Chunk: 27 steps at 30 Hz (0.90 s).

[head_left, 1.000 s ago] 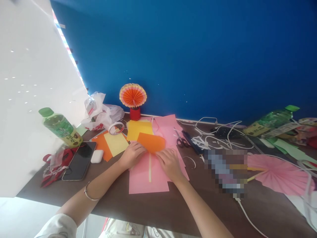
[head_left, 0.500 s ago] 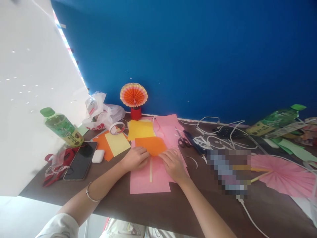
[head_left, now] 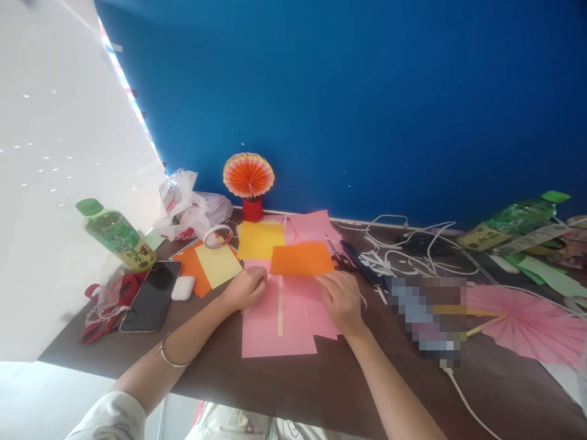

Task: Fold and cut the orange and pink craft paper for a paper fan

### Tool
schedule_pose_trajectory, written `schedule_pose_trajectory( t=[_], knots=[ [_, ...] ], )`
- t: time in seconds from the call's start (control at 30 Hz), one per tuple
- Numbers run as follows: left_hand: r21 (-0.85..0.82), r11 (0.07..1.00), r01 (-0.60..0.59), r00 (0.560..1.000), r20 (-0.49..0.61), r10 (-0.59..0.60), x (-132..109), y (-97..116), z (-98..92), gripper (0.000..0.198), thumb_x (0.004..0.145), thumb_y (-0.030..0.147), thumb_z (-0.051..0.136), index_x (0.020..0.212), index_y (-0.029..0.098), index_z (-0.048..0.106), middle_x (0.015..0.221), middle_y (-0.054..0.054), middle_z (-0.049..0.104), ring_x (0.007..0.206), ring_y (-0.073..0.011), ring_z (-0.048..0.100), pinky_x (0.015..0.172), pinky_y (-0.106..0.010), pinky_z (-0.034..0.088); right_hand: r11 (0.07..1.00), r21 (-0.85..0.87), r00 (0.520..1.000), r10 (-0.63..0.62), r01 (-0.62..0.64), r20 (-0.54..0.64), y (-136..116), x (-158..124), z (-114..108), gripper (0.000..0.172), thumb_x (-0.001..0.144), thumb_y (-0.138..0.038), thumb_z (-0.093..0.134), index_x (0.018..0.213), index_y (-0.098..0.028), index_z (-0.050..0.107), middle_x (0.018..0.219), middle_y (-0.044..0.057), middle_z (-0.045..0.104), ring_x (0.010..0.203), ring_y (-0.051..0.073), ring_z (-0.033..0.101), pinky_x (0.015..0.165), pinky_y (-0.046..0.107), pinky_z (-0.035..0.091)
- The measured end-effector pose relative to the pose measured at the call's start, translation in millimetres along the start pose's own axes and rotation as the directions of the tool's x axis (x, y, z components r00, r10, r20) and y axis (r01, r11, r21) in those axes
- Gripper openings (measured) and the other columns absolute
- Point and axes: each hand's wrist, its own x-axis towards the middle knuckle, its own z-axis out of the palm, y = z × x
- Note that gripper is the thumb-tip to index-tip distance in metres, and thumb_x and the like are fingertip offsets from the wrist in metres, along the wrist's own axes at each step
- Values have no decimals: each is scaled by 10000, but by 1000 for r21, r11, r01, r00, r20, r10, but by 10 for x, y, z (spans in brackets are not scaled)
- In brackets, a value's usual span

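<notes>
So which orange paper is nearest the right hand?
The orange paper at the fingertips of the right hand; the other orange paper lies farther left, partly under a pale yellow sheet.

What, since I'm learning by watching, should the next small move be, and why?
I'd probably bring the left hand to the near left corner of the orange sheet to steady it. The right hand seems to hold it alone, near its right end, while the left hand is curled just beside that free corner.
</notes>
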Motion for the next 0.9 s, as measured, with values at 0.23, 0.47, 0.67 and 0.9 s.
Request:
schedule_pose_trajectory(
  t=[0.23,0.47,0.67,0.9],
  knots=[
    [-825,517,230,941,52,-335,56,46,67,375,840,479,405,1117,227,383,831,-14,625,687,-156,632,662,-316,496,992,37,992,-121,120,42,-96,-17,-6,226,825,-76,474,936,-193,633,834,67,666,879,187,591,805,339,450],
    [-756,635,159,964,-18,-264,79,-20,118,321,720,342,648,978,160,588,1069,-94,592,994,-207,578,859,-359,471,984,173,987,-75,50,140,-118,-7,29,183,840,-134,475,929,-208,617,819,53,663,836,183,587,808,368,421],
    [-764,634,121,980,-10,-200,62,-45,155,375,715,254,666,1070,196,563,1189,-86,530,1068,-205,547,901,-365,460,979,202,983,-11,-27,182,-120,0,69,90,846,-174,513,847,-192,601,774,34,653,745,157,567,797,355,380],
    [-742,657,131,980,-6,-201,51,-18,150,383,710,221,668,1075,184,556,1163,-95,534,1101,-209,517,858,-321,482,964,247,968,33,-95,248,-161,24,79,72,844,-183,524,805,-198,582,773,13,641,770,148,544,793,338,361]
  ],
)
